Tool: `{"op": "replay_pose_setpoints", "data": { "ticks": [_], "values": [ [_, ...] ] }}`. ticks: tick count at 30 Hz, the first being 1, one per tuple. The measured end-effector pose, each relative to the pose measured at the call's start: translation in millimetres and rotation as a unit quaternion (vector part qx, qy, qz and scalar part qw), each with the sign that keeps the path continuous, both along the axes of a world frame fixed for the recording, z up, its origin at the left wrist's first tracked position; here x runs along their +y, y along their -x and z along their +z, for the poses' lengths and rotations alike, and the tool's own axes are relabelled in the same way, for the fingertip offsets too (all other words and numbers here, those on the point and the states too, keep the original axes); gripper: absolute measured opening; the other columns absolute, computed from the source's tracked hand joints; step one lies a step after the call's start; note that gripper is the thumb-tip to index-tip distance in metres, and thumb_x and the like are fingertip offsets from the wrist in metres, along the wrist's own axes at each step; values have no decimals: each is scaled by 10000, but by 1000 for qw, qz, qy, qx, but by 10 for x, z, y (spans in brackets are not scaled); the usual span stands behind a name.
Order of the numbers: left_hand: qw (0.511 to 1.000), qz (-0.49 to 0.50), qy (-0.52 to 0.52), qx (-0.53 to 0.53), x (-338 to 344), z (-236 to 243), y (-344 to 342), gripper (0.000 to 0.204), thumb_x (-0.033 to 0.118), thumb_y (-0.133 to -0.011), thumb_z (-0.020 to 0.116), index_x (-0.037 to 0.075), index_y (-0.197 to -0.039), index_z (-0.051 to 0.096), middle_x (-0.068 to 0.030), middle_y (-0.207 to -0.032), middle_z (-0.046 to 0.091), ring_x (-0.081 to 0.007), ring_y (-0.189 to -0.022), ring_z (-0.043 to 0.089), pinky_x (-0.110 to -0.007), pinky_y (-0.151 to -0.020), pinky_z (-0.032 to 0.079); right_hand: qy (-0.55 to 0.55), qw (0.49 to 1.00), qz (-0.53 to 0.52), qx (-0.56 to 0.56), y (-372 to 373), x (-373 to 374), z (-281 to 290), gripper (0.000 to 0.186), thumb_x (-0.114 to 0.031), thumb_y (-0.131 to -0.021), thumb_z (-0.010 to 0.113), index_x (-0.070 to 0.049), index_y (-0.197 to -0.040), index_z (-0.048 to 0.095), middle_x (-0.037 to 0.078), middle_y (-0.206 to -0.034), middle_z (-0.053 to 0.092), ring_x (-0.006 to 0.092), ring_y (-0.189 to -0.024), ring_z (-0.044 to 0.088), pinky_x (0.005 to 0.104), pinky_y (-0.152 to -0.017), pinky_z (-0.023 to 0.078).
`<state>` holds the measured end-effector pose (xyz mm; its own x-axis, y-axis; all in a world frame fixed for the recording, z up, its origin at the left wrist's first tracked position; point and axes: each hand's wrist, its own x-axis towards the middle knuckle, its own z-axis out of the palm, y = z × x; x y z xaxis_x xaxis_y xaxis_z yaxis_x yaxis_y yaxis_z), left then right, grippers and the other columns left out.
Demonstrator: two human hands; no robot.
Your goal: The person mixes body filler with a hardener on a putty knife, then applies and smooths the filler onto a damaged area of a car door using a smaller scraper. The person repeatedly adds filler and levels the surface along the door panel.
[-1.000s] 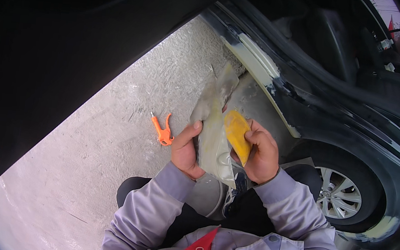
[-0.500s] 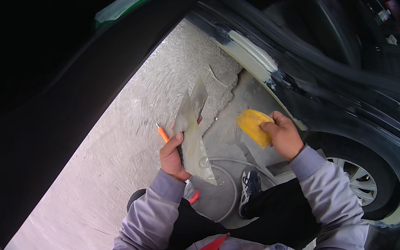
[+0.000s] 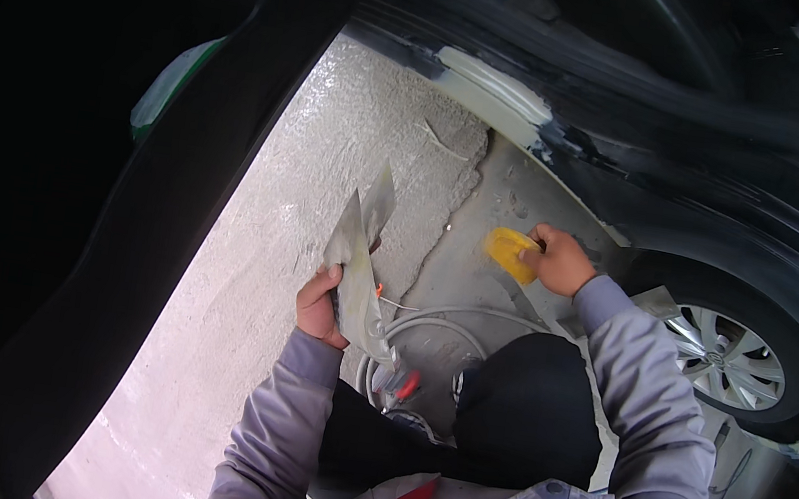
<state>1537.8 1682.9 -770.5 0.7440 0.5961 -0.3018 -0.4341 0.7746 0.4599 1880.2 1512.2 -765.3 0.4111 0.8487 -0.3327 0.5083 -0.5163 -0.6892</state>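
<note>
In my closed left hand (image 3: pixel 317 305) are thin, stiff grey plates (image 3: pixel 356 269) with pointed corners and yellowish smears, tilted upward and spread apart at the top. The fingers behind them are mostly hidden. My right hand (image 3: pixel 562 263) pinches a yellow, flexible-looking putty spreader (image 3: pixel 508 252) between thumb and fingers, to the right of the plates and apart from them. Beyond both hands runs the dark car's lower sill (image 3: pixel 496 91), with a pale filler patch and bare, scuffed paint. Neither hand touches the car.
On the right is the car's wheel (image 3: pixel 723 363), a grey plate (image 3: pixel 657 303) near its tyre. A grey hose (image 3: pixel 436 319) coils on the cracked concrete floor (image 3: pixel 224 277), by a red-handled item (image 3: pixel 409 385). A dark panel (image 3: pixel 173 210) borders the left; my bent knee (image 3: pixel 530 408) rises below my right hand.
The plates have shifted slightly left with my left hand. My right hand stays nearly in place, the spreader turned a little. My knee has risen, covering the shoe; the orange tool is now mostly hidden.
</note>
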Motion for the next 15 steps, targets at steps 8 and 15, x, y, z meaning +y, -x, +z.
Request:
{"op": "replay_pose_setpoints", "data": {
  "ticks": [8, 15],
  "values": [
    [976, 135, 2, 173, -9, 249, 254, 436, 210, -922, 671, 2, -1289, 562, -158, -925, 729, -272, -728, 735, -400, -644, 642, 158, 936, -121, 292, 427, -220, -2298, 215, -181, -913, 704, -3, -1024, 654, 86, -768, 658, 161, -531, 594, 341, -478, 487],
    [967, 161, 12, 196, -121, 130, 253, 430, 199, -919, 677, -5, -1280, 561, -159, -922, 729, -275, -721, 738, -397, -653, 648, 107, 908, -68, 398, 869, 35, -2627, 201, -185, -946, 676, -16, -1051, 644, 49, -821, 647, 120, -614, 585, 288, -488, 487]
  ]
}}
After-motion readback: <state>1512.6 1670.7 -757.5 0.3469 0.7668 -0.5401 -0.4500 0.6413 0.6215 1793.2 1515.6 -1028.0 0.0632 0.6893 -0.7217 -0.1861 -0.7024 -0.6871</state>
